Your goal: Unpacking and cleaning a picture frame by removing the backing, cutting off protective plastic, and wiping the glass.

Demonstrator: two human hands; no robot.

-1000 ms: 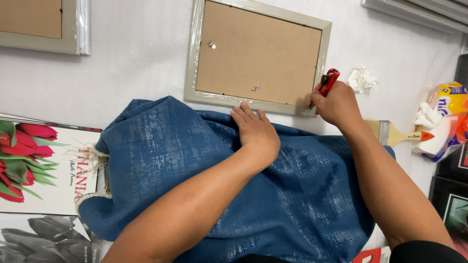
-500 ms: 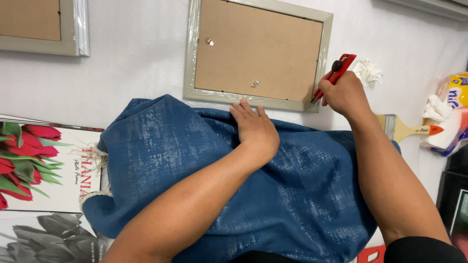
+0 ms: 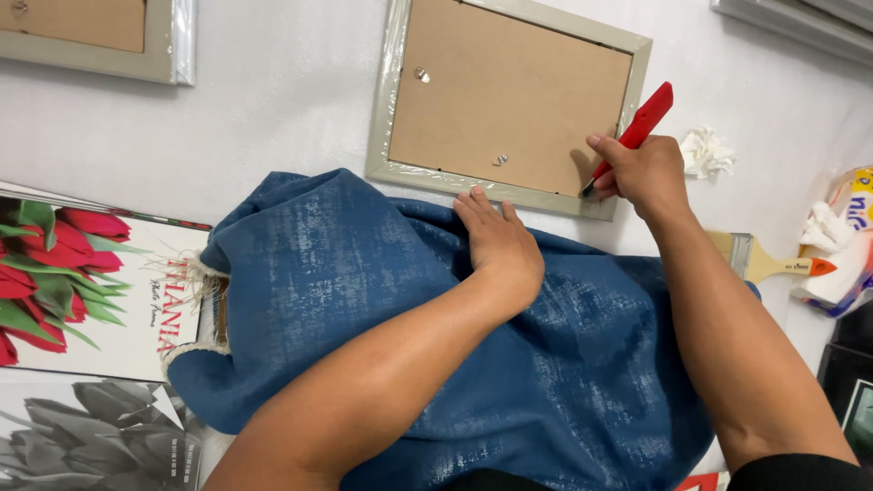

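Observation:
A grey picture frame (image 3: 389, 118) lies face down on the white surface, its brown backing board (image 3: 509, 100) up and clear wrap over its edges. My right hand (image 3: 641, 173) grips a red utility knife (image 3: 637, 132) with the tip at the frame's lower right corner. My left hand (image 3: 498, 241) rests flat on a blue cloth (image 3: 346, 273) just below the frame's bottom edge, fingertips touching the frame.
Another grey frame (image 3: 136, 45) lies at the top left. Flower prints (image 3: 82, 291) sit at the left. A paintbrush (image 3: 773, 264), a crumpled tissue (image 3: 705, 150) and a tissue pack (image 3: 841, 241) lie at the right.
The view has shifted so the frame sits lower and closer. My right hand with the red knife has moved up and inward along the frame's right corner. My left hand stays on the cloth.

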